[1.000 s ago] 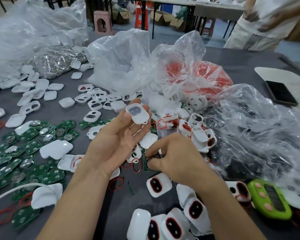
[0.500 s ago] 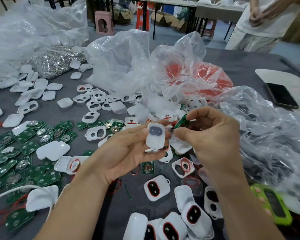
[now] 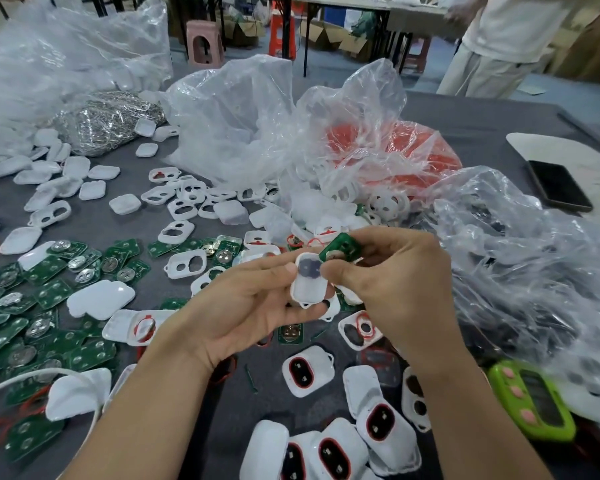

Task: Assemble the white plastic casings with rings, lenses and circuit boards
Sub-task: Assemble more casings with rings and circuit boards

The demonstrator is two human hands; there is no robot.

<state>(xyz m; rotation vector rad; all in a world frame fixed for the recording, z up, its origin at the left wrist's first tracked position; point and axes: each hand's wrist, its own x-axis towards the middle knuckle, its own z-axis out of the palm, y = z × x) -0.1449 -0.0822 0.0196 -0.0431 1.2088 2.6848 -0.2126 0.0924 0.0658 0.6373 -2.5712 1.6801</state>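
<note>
My left hand [image 3: 253,306] holds a white plastic casing [image 3: 309,284] upright between thumb and fingertips, its open inside facing me with a dark lens showing. My right hand [image 3: 395,285] pinches a green circuit board [image 3: 338,249] tilted at the casing's top right edge. Green circuit boards [image 3: 49,292] with silver discs lie in a spread at the left. Several assembled casings with red rings [image 3: 333,452] lie near the table's front edge. Loose white casing frames [image 3: 184,206] are scattered in the middle.
Crumpled clear plastic bags [image 3: 243,126] hold white parts and red rings [image 3: 420,150] behind my hands. A bag of silver metal parts [image 3: 111,116] sits far left. A green device [image 3: 530,400] and a black phone [image 3: 558,183] lie at the right. A person [image 3: 499,39] stands beyond the table.
My right hand picked a green circuit board off the table, lifted it, and brought it to the top of the casing. My left hand lowered the casing toward me and turned it upright.
</note>
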